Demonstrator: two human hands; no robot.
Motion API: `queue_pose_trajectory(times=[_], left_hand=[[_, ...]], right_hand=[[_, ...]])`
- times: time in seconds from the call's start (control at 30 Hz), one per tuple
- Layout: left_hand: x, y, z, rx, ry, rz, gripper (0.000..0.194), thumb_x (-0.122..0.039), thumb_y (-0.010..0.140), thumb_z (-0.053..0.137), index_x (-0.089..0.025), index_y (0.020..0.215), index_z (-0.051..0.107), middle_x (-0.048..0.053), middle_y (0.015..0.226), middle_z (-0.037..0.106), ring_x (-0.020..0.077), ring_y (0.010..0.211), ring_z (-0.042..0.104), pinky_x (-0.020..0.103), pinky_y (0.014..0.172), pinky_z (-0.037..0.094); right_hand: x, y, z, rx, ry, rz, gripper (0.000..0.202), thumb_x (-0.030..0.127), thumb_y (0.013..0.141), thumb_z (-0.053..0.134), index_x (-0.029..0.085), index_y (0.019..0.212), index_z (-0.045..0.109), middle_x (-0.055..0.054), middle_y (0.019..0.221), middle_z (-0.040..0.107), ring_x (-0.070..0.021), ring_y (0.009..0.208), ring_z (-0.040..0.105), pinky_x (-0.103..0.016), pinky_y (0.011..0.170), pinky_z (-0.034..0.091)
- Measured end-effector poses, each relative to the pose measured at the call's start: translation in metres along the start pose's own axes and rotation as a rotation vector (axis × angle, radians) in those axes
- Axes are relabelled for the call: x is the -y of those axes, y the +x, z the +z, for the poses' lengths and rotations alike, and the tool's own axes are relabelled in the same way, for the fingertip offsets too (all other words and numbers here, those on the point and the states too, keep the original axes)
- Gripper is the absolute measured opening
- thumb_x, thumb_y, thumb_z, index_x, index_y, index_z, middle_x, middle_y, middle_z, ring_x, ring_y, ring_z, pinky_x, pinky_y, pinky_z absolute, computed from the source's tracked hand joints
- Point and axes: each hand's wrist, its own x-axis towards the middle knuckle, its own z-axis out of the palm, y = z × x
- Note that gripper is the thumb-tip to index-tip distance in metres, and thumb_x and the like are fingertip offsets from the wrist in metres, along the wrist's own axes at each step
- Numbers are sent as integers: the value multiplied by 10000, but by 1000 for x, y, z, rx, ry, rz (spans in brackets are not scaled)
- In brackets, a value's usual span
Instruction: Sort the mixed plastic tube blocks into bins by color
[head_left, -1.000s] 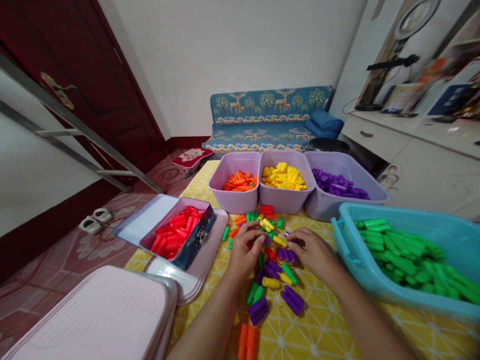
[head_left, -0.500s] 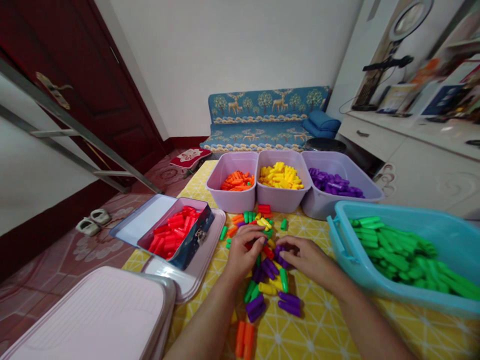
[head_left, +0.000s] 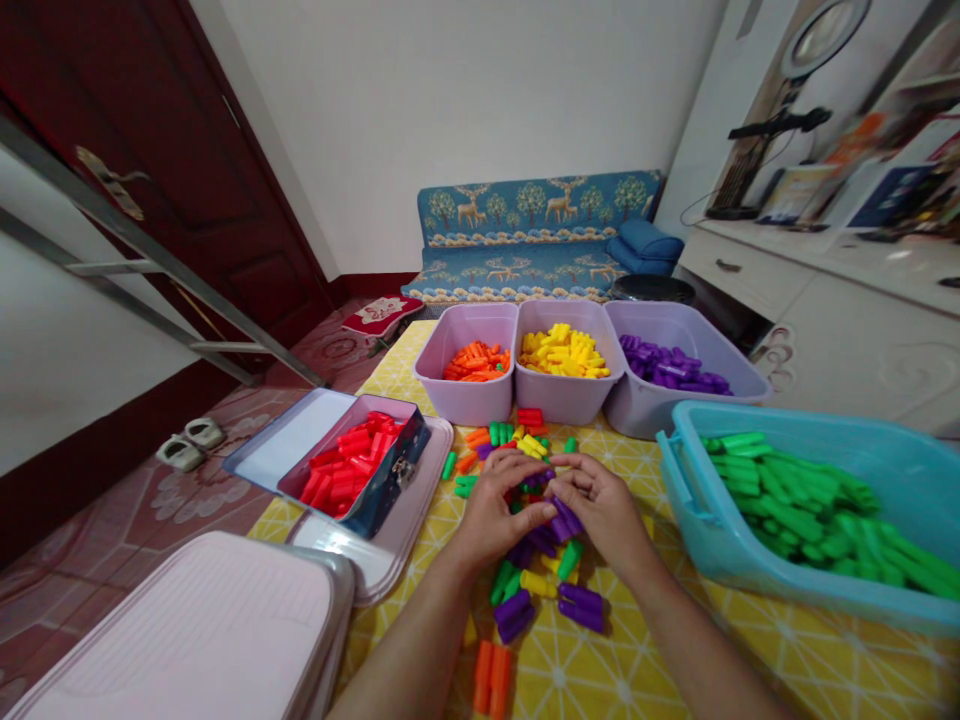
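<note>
A loose pile of coloured plastic pegs lies on the yellow tablecloth. Both hands sit over its middle, fingertips nearly touching. My left hand curls over pegs, with a thumb pressed toward purple pegs. My right hand pinches those purple pegs between thumb and fingers. Behind the pile stand three lilac bins: orange pegs, yellow pegs, purple pegs.
A turquoise tub of green pegs stands at the right. A dark tin with red pegs rests on a tray at the left, with a pink lid in front. Two orange pegs lie near the table's front edge.
My right hand has moved left to the pile's middle and closed on purple pegs. My left hand has drawn slightly back toward it, so the two hands now meet.
</note>
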Motion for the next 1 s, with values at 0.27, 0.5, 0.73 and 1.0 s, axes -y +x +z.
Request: queue_pose_trajectory(times=[0.27,0.5,0.73,1.0], left_hand=[[4,-2,2,-102,-25,-64,227,-233,857,572,-212,1048,693,92,1090,634,234,1078,558,391,964,429],[3,-6,2,-198,134,-4,520,-3,608,455,-221,1033,660,65,1218,557,246,1172,492,420,1036,372],[-5,-7,-1,-118,423,-7,330,-91,681,545,-217,952,688,75,977,615,261,972,541,408,889,428],[-7,-5,3,-98,495,-53,260,-241,755,641,-248,1010,687,84,1009,609,263,969,541,385,813,456]], right_hand=[[-2,6,-9,-83,74,111,426,440,577,818,170,850,634,-29,769,687,-176,711,655,-297,666,517],[-10,9,-25,-58,-384,-80,389,264,607,773,179,971,670,-81,996,687,-233,917,640,-386,836,497],[9,-1,-36,10,-1032,-180,412,302,669,762,223,1069,706,-107,1043,678,-301,1047,566,-423,924,425],[11,0,-41,49,-1081,-32,335,197,679,686,248,1008,718,-44,858,700,-210,780,653,-285,670,439]])
